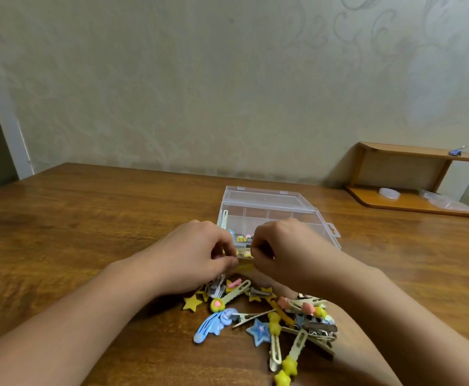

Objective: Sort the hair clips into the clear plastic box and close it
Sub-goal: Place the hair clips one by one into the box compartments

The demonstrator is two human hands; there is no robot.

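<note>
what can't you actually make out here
Head view only:
- Yellow clip: both hands, left hand and right hand, cover its ends, so its shape is unclear.
- Box: its near compartments sit behind the hands; the clips inside are too small to tell apart.
- Pile: the right forearm hides its right edge.
- Blue thing on the shelf: too small to identify.

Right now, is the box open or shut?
Open. The box has its lid swung back flat on the table behind it, and clips show uncovered in its compartments.
</note>
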